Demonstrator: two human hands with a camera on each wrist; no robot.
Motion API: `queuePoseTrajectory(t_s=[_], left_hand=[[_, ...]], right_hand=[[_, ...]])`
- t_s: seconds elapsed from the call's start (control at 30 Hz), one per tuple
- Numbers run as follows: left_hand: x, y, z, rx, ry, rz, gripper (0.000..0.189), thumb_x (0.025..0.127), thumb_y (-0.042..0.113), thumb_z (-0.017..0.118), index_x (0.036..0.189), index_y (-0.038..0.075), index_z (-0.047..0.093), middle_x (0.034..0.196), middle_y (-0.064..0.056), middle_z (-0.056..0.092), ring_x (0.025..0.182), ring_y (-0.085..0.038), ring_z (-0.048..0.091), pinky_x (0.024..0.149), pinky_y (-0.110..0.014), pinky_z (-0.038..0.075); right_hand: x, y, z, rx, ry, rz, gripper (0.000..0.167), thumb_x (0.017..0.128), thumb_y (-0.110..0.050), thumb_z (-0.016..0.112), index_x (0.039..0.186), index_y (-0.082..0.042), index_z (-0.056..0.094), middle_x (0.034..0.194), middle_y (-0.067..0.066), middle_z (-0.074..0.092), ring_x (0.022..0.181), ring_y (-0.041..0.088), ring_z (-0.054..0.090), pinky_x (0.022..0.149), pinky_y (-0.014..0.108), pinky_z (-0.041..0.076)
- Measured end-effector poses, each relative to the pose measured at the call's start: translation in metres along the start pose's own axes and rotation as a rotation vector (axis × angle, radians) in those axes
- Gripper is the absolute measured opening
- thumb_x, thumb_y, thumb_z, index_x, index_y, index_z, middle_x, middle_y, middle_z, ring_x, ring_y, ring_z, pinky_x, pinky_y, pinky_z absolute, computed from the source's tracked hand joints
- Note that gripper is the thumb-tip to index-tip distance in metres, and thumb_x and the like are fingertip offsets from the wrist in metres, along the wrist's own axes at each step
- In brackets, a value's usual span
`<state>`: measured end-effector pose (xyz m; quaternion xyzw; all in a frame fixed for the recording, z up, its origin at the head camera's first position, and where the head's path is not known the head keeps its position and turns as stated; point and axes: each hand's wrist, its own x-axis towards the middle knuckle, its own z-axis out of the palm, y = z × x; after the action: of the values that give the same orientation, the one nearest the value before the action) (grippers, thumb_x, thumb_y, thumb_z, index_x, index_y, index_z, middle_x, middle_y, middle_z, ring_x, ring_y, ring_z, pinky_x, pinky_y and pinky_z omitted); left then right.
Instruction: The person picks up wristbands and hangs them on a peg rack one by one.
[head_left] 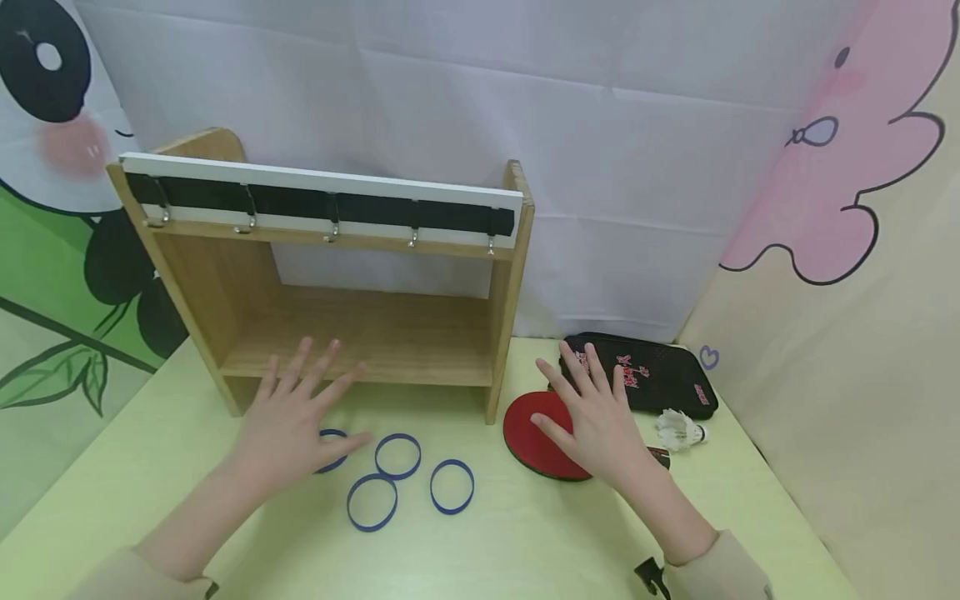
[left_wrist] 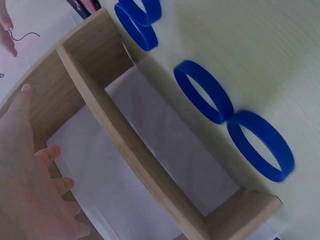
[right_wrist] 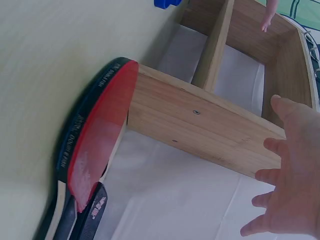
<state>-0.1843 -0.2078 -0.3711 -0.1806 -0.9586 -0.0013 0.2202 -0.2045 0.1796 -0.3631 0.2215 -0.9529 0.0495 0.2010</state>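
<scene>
My left hand hovers with spread fingers in front of the wooden shelf and overlaps one of several blue rings in the head view. A blue ring touches another blue ring, and a separate blue ring lies to their right. Over the red table tennis paddle is my right hand, its fingers spread too and nothing held. In the right wrist view, the paddle appears with its red face and dark edge, apart from that hand.
A white rail with a black strip and several metal hooks runs across the shelf's top. At the right lie a black zip case and a shuttlecock. White cloth hangs behind, and a decorated wall stands at the right.
</scene>
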Motion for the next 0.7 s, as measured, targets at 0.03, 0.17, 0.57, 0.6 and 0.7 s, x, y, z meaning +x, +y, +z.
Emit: queuePoseTrajectory(t_s=[0.03, 0.17, 0.57, 0.6, 0.7], left_hand=[[-0.001, -0.003, -0.001, 0.001, 0.011, 0.004, 0.085, 0.078, 0.074, 0.051, 0.146, 0.027, 0.034, 0.158, -0.010, 0.008, 0.144, -0.033, -0.009, 0.113, -0.055, -0.009], [-0.008, -0.016, -0.003, -0.016, 0.052, 0.022, 0.085, 0.076, 0.069, 0.059, 0.145, 0.025, 0.036, 0.158, -0.012, 0.012, 0.145, -0.033, -0.006, 0.114, -0.052, -0.009], [-0.038, -0.073, 0.012, -0.031, 0.203, 0.142, 0.079, 0.083, 0.071, 0.047, 0.130, 0.009, 0.054, 0.138, -0.021, 0.044, 0.130, -0.043, 0.035, 0.105, -0.060, 0.028], [-0.041, -0.077, 0.014, -0.038, 0.205, 0.140, 0.077, 0.082, 0.069, 0.051, 0.128, 0.007, 0.055, 0.136, -0.021, 0.046, 0.127, -0.043, 0.039, 0.101, -0.062, 0.032], [-0.049, -0.086, 0.020, -0.060, 0.185, 0.124, 0.071, 0.077, 0.056, 0.066, 0.124, 0.004, 0.057, 0.130, -0.022, 0.052, 0.119, -0.043, 0.044, 0.089, -0.062, 0.038]], right_hand=[[0.003, 0.000, -0.001, 0.000, 0.010, -0.002, 0.072, 0.087, -0.055, 0.056, 0.149, -0.032, 0.026, 0.158, 0.004, 0.013, 0.145, 0.035, 0.004, 0.108, 0.067, 0.013], [0.015, 0.001, -0.003, 0.017, 0.048, -0.018, 0.072, 0.088, -0.053, 0.057, 0.149, -0.031, 0.026, 0.159, 0.003, 0.010, 0.145, 0.033, 0.003, 0.109, 0.066, 0.014], [0.052, -0.004, 0.003, 0.267, 0.140, -0.035, 0.072, 0.089, -0.034, 0.065, 0.149, -0.021, 0.027, 0.156, 0.006, 0.021, 0.144, 0.028, 0.017, 0.105, 0.062, 0.028], [0.054, -0.005, 0.005, 0.305, 0.137, -0.023, 0.072, 0.089, -0.034, 0.065, 0.149, -0.020, 0.026, 0.156, 0.006, 0.022, 0.144, 0.028, 0.019, 0.104, 0.062, 0.031], [0.062, -0.008, 0.013, 0.424, 0.133, 0.019, 0.075, 0.089, -0.032, 0.066, 0.150, -0.022, 0.024, 0.155, 0.005, 0.025, 0.140, 0.027, 0.029, 0.099, 0.060, 0.037]])
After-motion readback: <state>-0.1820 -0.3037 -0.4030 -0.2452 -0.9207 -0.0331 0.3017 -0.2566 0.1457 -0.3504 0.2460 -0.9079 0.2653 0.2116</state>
